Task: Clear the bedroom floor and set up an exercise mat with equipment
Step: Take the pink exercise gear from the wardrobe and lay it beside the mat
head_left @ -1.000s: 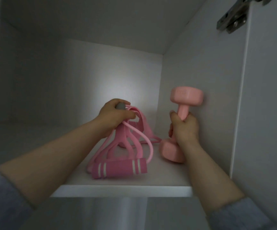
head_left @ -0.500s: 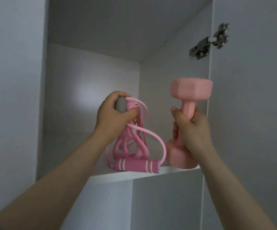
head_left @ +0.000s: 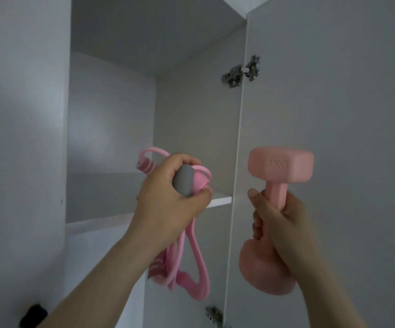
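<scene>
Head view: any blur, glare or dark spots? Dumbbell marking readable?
Head view: dim, flat grey light, no hard glare; a soft bright patch on the cabinet back wall. Head view: the hanging loops of the pink resistance band are smeared, while the pink dumbbell in the right hand is sharper, its embossed marking faint, only partly legible.

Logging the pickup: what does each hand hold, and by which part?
Left hand grips the pink elastic exercise band by its grey handle; right hand grips the pink dumbbell by its centre bar.
</scene>
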Demonstrator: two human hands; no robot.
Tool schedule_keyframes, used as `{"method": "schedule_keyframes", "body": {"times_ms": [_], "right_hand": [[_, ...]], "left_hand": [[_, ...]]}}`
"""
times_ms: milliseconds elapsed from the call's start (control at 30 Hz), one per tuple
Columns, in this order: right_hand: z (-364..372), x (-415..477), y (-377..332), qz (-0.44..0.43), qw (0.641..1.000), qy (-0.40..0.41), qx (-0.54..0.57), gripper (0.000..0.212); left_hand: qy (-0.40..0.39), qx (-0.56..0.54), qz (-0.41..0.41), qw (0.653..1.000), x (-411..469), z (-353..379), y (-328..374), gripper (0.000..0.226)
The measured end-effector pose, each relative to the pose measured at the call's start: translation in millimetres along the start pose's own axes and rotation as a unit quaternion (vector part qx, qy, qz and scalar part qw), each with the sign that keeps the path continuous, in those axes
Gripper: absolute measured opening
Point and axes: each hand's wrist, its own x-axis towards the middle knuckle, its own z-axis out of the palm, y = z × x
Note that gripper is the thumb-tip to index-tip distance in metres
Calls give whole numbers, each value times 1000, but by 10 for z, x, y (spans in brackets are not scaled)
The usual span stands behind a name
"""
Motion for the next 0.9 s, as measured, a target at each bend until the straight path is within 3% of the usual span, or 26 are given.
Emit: {"method": "schedule_keyframes", "body": {"times_ms": [167, 500, 700, 900], "right_hand": [[-428, -365, 120, 24, 999, 27, -23, 31], [-1479, -976, 228, 82, 995, 1, -62, 30], [-1999, -1262, 319, 150, 987, -28, -45, 30], [-2343, -1516, 447, 211, 976, -20, -56, 38]], "left_hand": [[-18, -23, -18, 999, -461, 217, 159, 33], [1, 22, -65, 998, -1405, 748, 540, 40], [8, 60, -163, 985, -2045, 948, 650, 39], [-30, 51, -194, 979, -2400, 1143, 774, 33]]}}
